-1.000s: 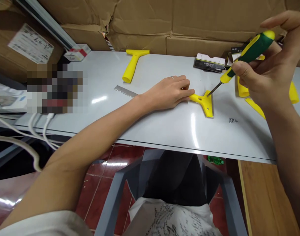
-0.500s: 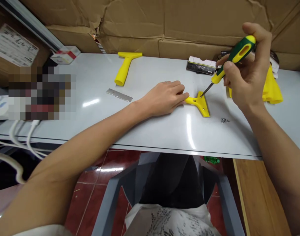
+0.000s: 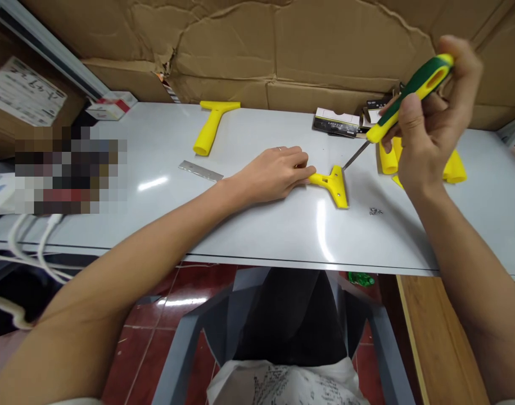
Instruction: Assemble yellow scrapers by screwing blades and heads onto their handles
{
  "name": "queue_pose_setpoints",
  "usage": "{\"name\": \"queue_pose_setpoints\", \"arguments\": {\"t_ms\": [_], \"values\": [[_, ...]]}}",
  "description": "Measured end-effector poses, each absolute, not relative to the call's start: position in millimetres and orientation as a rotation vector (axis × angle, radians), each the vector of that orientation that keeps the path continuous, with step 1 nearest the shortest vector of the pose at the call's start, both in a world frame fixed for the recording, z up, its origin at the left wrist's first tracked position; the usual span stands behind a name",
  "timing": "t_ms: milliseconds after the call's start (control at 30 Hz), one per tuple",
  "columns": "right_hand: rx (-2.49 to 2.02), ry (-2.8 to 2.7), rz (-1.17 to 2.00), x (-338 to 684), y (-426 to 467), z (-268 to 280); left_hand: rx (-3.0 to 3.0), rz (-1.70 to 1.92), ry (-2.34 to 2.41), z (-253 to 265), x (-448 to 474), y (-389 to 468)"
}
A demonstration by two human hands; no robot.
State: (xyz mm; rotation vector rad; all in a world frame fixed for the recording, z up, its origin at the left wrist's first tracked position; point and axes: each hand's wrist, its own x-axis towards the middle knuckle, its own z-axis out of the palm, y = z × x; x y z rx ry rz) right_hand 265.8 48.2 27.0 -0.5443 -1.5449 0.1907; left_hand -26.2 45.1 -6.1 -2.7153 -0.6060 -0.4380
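Note:
My left hand [image 3: 280,174] is wrapped round the handle of a yellow scraper [image 3: 337,185] that lies on the table, its wide head pointing right. In my right hand [image 3: 434,129] is a green and yellow screwdriver [image 3: 409,98], tilted down to the left. The screwdriver's tip is just beside the upper right edge of the scraper head; whether they touch I cannot tell. A small pile of screws [image 3: 375,211] lies to the right of the scraper. Behind my left forearm is a flat metal blade [image 3: 200,170].
Another yellow scraper handle [image 3: 211,129] lies at the back left. Small black and white boxes [image 3: 337,122] stand along the cardboard [image 3: 227,56] at the back. More yellow handles [image 3: 455,167] are behind my right hand. White cables [image 3: 46,242] hang over the table's left front edge.
The screwdriver's tip has come off the upper part of the scraper head, and my right hand has shifted up and right. My left hand keeps its hold. The whole view has shifted slightly.

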Motion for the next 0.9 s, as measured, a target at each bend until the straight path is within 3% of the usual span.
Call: {"name": "queue_pose_setpoints", "arguments": {"t_ms": [700, 900], "values": [[-0.808, -1.718, 0.369, 270.9, 49.7, 5.6, -2.727, -0.485, -0.615, -6.4, -33.1, 52.7], [-0.680, -1.722, 0.323, 265.8, 49.2, 7.7, -2.766, -0.518, -0.653, -9.0, -32.8, 53.5]]}}
